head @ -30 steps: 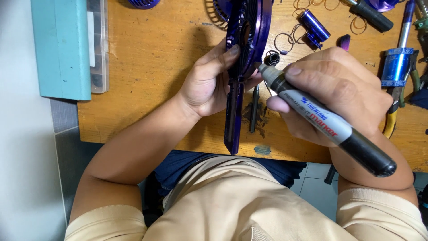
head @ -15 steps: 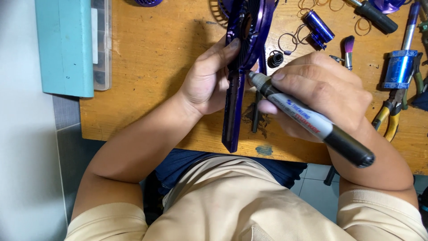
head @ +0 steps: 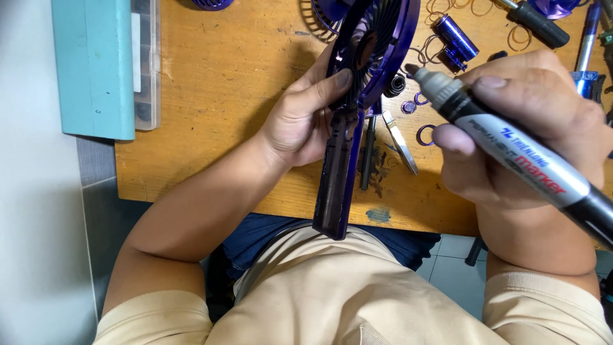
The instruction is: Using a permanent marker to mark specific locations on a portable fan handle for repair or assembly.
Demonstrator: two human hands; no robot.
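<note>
Purple handheld fan shell [head: 348, 137] is held over the near edge of the wooden workbench [head: 223, 96], seen edge-on. Its long axis runs nearly straight away from the person: the handle end points back toward the lap and overhangs the bench edge, while the round grille head points toward the far side of the bench and leans slightly right.

Left hand [head: 303, 121] is clenched around the shell where handle meets head — thumb pressed across the grille rim, fingers behind it.

Right hand [head: 523, 128] grasps a grey-and-black marker [head: 511, 150], uncapped, in a writing grip. The tip aims left at the fan head and stands just beside it, not visibly touching.

Step in hand, as judged: marking the shell, with the tip about to meet it. The next move calls for a steady left grip and a short, controlled approach of the tip to the rim.

Loose parts lie behind the fan — tweezers [head: 401, 142], small rings [head: 425, 134], a blue capacitor-like cylinder [head: 455, 37]. A teal box [head: 96, 64] sits far left.
</note>
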